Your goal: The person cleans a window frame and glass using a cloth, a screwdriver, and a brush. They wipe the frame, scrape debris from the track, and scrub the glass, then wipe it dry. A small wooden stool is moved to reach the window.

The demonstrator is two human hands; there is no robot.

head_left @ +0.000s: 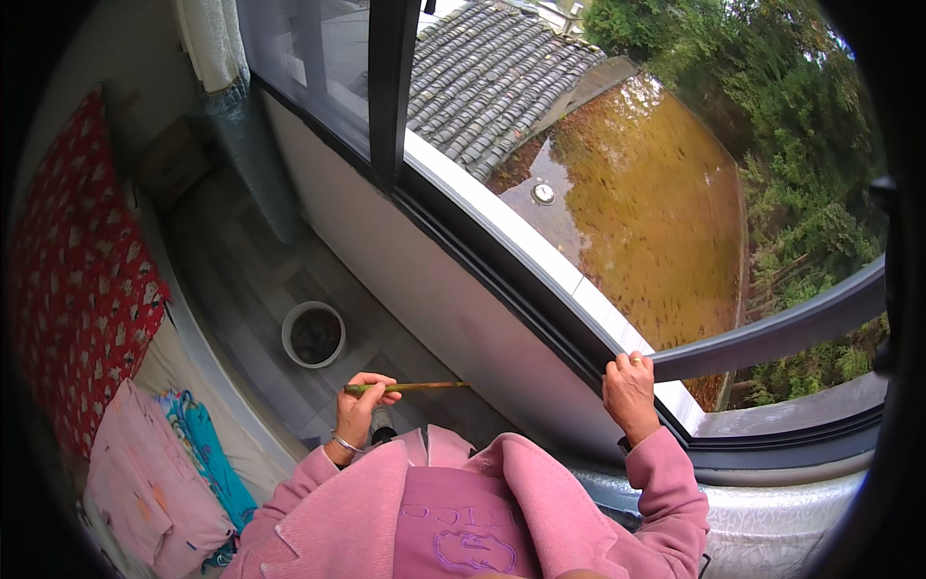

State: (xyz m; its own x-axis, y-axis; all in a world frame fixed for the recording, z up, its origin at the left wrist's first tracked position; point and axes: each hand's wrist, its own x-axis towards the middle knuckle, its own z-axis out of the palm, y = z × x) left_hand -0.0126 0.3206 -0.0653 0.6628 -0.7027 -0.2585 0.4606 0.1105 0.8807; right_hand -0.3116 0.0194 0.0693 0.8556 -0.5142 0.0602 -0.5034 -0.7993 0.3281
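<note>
Near the middle of the lower view, my left hand [357, 415] is closed round one end of a thin greenish-brown stick [424, 386]. The stick points right, toward the wall under the window. My right hand [630, 394] is closed over the edge of the dark window sash [762, 338], with its fingers curled at the frame's corner. That sash is swung outward, and the dark window frame [511, 261] runs diagonally beside my hand. What the far tip of the stick touches, if anything, I cannot tell.
A white bin [313, 335] stands on the grey floor. At left is a bed with a red patterned cover [87, 261] and folded pink clothes [154, 482]. Curtains [220, 68] hang at the far left and bottom right. Outside lie a tiled roof [492, 77] and brown water [656, 212].
</note>
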